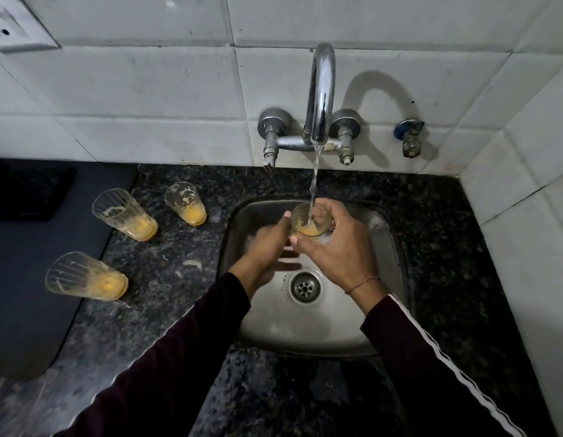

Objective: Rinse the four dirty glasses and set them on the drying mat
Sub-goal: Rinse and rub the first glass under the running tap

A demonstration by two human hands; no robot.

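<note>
Progress: glass 1 of 4 is under the water now; none on the mat [27,279] yet, so you've got most of the job ahead, by my read.
Left to do: finish this rinse, set it on mat, then 3 more.
Glass in hand [310,220]: upright over the sink [305,329], just under the tap [321,96]. Stream [314,181] drops straight into its mouth. Orange residue at the bottom, w/ water going in on top.
R hand [337,257]: fingers and thumb curled round the glass, holding it from the right and near side.
L hand [264,250]: at the glass's left side, thumb up near the rim; fingers reach under R hand. Can't tell if it really grips or just steadies.
Waiting glasses: 3 on the counter [185,279], left of sink, all upright (look tilted, likely lens).
- back glass [185,203]: nearest the sink, orange dregs at bottom, pale smears up the wall.
- mid glass [125,216]: at mat's edge, orange dregs, film on wall.
- front glass [84,277]: base on counter beside mat, orange dregs.
Mat: dark grey, far left, nothing rinsed on it. A black slab [24,190] lies on its back part.
Sink: steel, wet; drain [305,287] open, no plug seen, so water won't pool.
Watch: dregs look stuck on; you may need a swirl and dump, not just a fill. Wet glass + 2 wet hands = slip risk on the carry to mat.
</note>
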